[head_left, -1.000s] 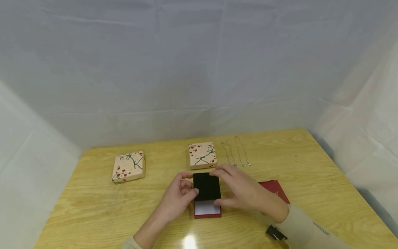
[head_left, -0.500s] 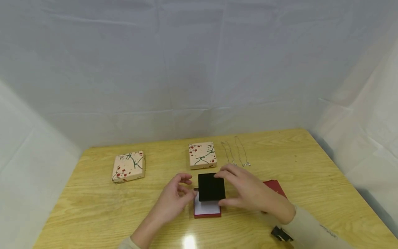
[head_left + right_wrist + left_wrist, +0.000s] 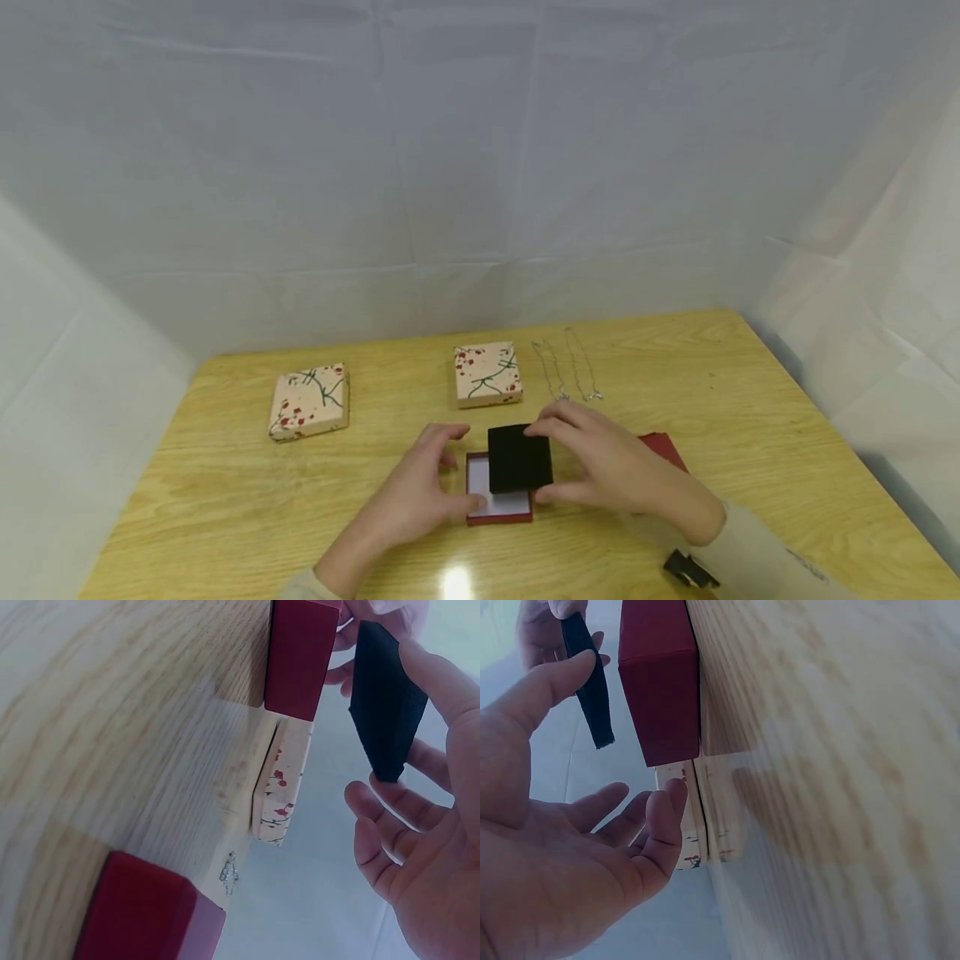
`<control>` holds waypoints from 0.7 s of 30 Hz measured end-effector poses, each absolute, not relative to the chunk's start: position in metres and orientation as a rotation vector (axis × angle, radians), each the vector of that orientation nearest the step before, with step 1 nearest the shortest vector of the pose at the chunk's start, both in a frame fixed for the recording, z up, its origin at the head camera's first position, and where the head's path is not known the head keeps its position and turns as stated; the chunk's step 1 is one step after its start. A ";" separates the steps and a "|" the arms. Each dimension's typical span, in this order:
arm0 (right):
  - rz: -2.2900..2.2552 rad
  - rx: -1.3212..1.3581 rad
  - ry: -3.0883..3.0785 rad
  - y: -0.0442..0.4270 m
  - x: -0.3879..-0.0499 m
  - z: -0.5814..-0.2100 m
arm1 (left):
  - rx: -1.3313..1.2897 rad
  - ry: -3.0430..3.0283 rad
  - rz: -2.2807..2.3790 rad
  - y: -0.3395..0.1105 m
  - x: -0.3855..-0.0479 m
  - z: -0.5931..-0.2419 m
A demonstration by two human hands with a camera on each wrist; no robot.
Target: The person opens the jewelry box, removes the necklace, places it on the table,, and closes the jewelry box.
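Note:
A red box base with a pale inside lies on the table near its front middle. Over its right part a black square pad is held up by the right hand, thumb at the near edge and fingers at the far edge; the right wrist view shows the pad raised off the red box. At the box's left side is the left hand, fingers apart and relaxed. In the left wrist view its thumb overlaps the pad; whether they touch I cannot tell.
Two floral boxes stand behind, one at left, one mid-table. Fine chain necklaces lie right of the second. A red lid is partly hidden behind the right forearm. White cloth surrounds the table.
The right hand has moved the black pad to the right and slightly nearer, uncovering more of the box. The left hand has let go of the pad and spread its thumb and fingers.

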State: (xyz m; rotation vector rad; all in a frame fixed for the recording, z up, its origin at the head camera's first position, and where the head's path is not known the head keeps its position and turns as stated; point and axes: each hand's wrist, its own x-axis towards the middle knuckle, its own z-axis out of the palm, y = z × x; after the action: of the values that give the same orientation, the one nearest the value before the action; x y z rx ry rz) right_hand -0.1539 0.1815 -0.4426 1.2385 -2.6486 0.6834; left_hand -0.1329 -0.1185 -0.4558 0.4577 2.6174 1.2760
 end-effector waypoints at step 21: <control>0.685 1.243 -2.716 0.188 -0.147 -0.444 | 0.633 2.632 1.096 -0.122 -0.131 -0.461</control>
State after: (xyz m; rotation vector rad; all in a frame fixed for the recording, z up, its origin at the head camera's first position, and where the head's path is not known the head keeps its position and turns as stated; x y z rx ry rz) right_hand -0.1469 0.1877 -0.4443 1.2429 -2.7157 0.6854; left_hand -0.1312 -0.1220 -0.4613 0.6325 2.6316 1.0956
